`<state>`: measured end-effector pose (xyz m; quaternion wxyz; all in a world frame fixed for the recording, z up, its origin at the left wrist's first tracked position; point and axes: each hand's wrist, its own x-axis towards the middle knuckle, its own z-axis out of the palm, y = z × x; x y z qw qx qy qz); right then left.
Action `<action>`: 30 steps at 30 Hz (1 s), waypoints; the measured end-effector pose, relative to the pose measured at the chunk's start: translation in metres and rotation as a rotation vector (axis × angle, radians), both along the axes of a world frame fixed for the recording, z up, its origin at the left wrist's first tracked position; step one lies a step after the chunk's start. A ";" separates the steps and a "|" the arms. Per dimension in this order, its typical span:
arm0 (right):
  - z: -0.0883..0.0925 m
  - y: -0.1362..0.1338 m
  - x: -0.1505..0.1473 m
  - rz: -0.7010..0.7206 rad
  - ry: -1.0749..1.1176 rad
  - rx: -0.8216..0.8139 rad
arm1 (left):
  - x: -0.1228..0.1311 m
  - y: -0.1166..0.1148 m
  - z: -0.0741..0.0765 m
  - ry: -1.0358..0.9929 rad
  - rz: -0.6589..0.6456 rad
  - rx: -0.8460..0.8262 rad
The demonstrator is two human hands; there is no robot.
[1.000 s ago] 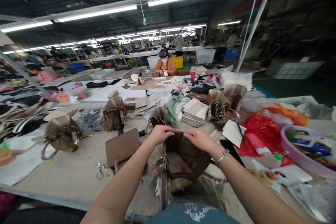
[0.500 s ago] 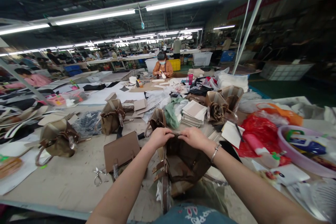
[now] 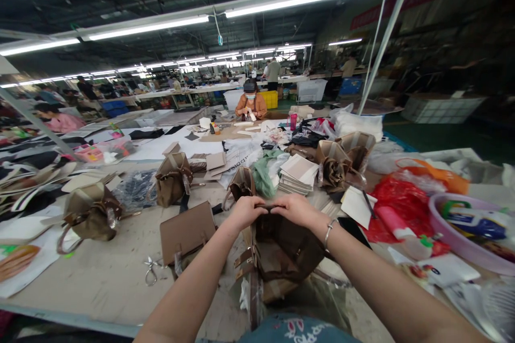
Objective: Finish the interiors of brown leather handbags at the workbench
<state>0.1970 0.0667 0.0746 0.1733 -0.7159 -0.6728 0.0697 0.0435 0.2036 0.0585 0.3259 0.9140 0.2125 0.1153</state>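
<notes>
Directly before me on the table stands a brown handbag (image 3: 287, 252), its mouth gaping toward me and its dark lining showing. My left hand (image 3: 247, 211) pinches the far rim of the bag from the left. Close beside it, my right hand (image 3: 293, 209) grips the same rim, thumb and fingers pressed together; a bangle circles that wrist. A strap with metal fittings (image 3: 245, 262) hangs at the bag's left side. Just beyond my hands sits a smaller-looking brown bag (image 3: 242, 182). Left of my left forearm lies a brown flap bag (image 3: 189, 233).
Small scissors (image 3: 150, 270) lie on the table to the left. More brown bags (image 3: 90, 211) stand left and back right. A stack of beige panels (image 3: 298, 171) is behind my hands. A purple basin (image 3: 475, 236) and red plastic bag (image 3: 396, 198) occupy the right. A co-worker (image 3: 250, 103) sits opposite.
Both hands keep their grip on the bag's rim, with hardly any movement. The view has shifted very slightly.
</notes>
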 end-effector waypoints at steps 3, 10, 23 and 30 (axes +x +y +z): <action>0.000 0.004 -0.001 0.000 -0.058 0.006 | -0.008 0.004 -0.004 -0.029 0.061 -0.135; -0.003 0.008 0.002 -0.009 -0.095 0.005 | -0.010 0.006 -0.005 0.002 0.035 -0.122; -0.004 0.004 0.006 -0.036 0.029 0.027 | -0.010 -0.005 0.006 -0.244 -0.087 0.148; 0.023 -0.019 -0.016 -0.156 -0.110 0.110 | -0.012 -0.007 0.005 -0.138 0.005 0.064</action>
